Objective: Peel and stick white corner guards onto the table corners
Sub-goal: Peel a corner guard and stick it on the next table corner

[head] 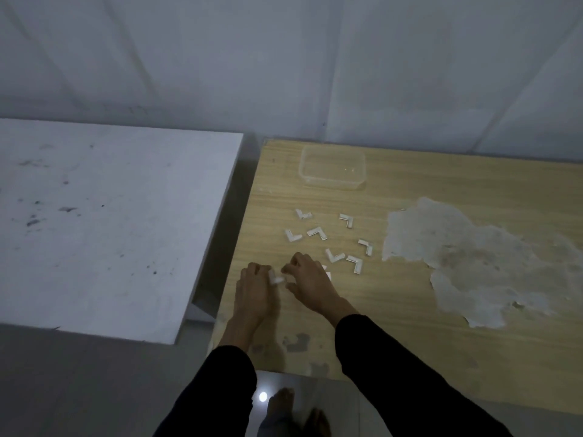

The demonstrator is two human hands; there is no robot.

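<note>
Both my hands are over the left part of the wooden table. My left hand holds a white corner guard between its fingers. My right hand is curled just right of it, its fingertips pinching at the guard's edge. Several more white L-shaped corner guards lie scattered on the wood beyond my hands. A small white piece shows partly from under my right hand. A white table stands to the left, its near right corner at the lower middle.
A clear plastic container sits at the wooden table's far edge. A large patch of worn, peeled surface covers the right of the wood. A narrow gap separates the two tables. A grey wall rises behind. My bare feet show on the floor below.
</note>
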